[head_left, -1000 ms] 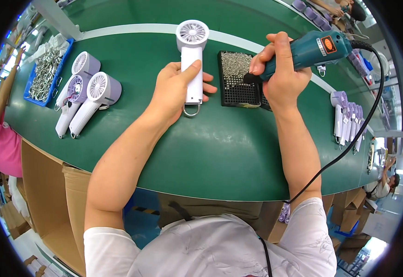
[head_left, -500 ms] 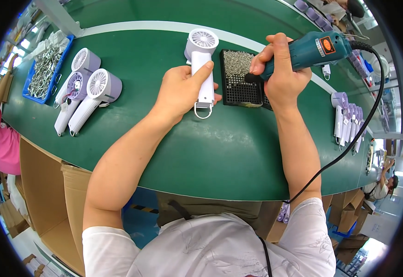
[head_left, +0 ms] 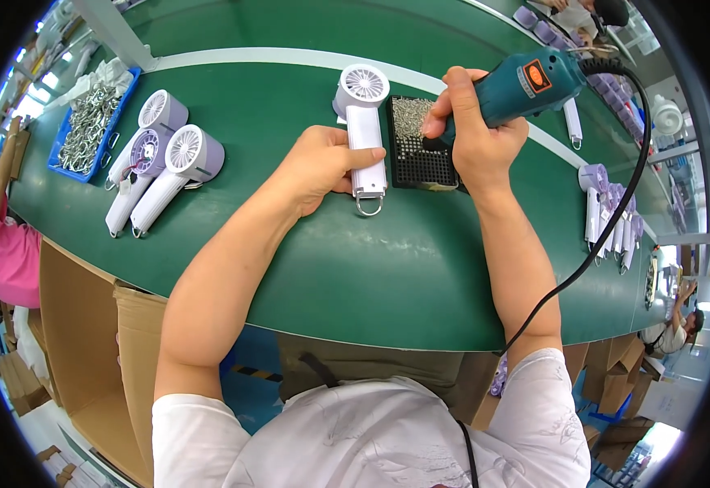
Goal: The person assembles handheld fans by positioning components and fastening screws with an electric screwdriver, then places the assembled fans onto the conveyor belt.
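Observation:
A handheld fan (head_left: 365, 146), white-handled with a round lilac head and a metal loop at its lower end, is in the grip of my left hand (head_left: 320, 168). My thumb lies across the handle. Wrapped in the fingers of my right hand (head_left: 485, 142) is a teal electric screwdriver (head_left: 526, 81) with a black cable. Its dark tip points left, over a black perforated tray (head_left: 424, 172) of small metal screws (head_left: 410, 118). The tray sits just right of the fan. Whether the tip touches a screw I cannot tell.
On the left lie several fans (head_left: 184, 154) beside a blue bin (head_left: 66, 167) of metal hooks. More fans (head_left: 607, 207) stand in a row at the right. The screwdriver's cable (head_left: 644, 154) loops down past my right arm. An open cardboard box (head_left: 78, 350) is below the table's left edge.
The screwdriver and my right hand have shifted left and a little down over the screw tray. The fan has moved slightly right and down, and my left thumb lies lower on its handle.

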The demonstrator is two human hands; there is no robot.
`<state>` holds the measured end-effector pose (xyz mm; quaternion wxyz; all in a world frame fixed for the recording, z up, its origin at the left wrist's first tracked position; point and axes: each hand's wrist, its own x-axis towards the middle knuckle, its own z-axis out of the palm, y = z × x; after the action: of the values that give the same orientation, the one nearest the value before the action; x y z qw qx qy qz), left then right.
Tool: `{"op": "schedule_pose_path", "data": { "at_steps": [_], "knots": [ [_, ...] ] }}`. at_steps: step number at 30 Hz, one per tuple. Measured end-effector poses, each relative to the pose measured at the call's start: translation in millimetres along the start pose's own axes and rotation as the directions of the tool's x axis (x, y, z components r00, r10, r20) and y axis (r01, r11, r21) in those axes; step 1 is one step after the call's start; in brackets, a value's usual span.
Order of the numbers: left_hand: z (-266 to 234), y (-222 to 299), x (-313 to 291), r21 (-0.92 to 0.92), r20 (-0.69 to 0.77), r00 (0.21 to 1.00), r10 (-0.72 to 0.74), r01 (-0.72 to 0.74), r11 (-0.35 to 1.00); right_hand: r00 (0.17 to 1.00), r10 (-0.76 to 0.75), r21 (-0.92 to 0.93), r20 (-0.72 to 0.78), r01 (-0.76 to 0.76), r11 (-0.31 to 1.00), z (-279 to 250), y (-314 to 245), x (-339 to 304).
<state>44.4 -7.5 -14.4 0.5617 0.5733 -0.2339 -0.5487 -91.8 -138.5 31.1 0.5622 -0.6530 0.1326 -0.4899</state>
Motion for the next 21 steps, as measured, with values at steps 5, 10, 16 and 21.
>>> {"op": "schedule_pose_path", "data": {
  "at_steps": [5, 10, 16, 21],
  "knots": [
    [0, -2, 0, -0.005, -0.006, 1.0, 0.017, -0.017, 1.0, 0.999, -0.02, 0.008, -0.044, 0.021, 1.0, -2, -2, -1],
    [1, -4, 1, -0.005, 0.003, 0.999, 0.044, -0.044, 0.999, 0.997, -0.064, 0.134, -0.045, 0.069, 0.989, -1, -21, -3],
    [-1, -8, 3, 0.014, -0.009, 0.999, 0.05, -0.05, 0.999, 0.991, -0.109, 0.374, 0.081, 0.071, 0.925, 13, -35, -20],
    [1, -1, -1, 0.059, -0.001, 0.999, 0.038, -0.037, 0.998, 0.977, -0.154, 0.377, 0.15, 0.088, 0.922, 18, -35, -27]
  ]
}}
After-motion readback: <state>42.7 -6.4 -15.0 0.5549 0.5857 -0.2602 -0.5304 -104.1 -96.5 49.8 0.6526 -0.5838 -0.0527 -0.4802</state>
